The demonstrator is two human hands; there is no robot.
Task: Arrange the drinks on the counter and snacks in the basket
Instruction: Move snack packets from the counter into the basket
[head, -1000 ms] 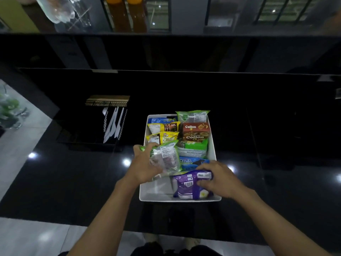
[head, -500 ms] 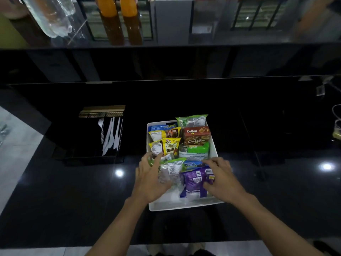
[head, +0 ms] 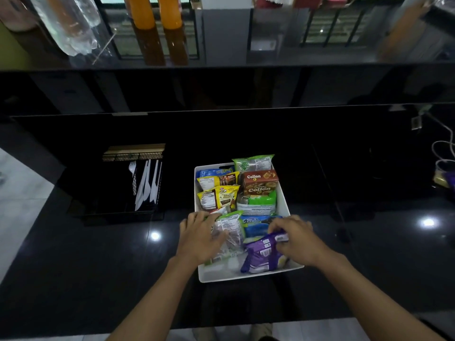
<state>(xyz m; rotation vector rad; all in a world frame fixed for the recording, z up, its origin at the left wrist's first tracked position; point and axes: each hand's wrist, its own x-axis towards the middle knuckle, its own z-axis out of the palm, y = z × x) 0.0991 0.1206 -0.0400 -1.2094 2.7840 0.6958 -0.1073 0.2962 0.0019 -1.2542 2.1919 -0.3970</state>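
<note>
The left hand (head: pixel 200 236) is gripping a clear, green-topped snack packet (head: pixel 230 230) with curled fingers (head: pixel 194 219); the right hand (head: pixel 296 239) is pinching a purple foil snack packet (head: pixel 262 257). Both packets are lying at the near end of the white plastic basket (head: pixel 248 276) on the glossy black worktop (head: pixel 86 267).

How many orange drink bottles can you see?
2. Left orange bottle and right orange bottle stand side by side on the raised back counter. More could be out of view.
</note>
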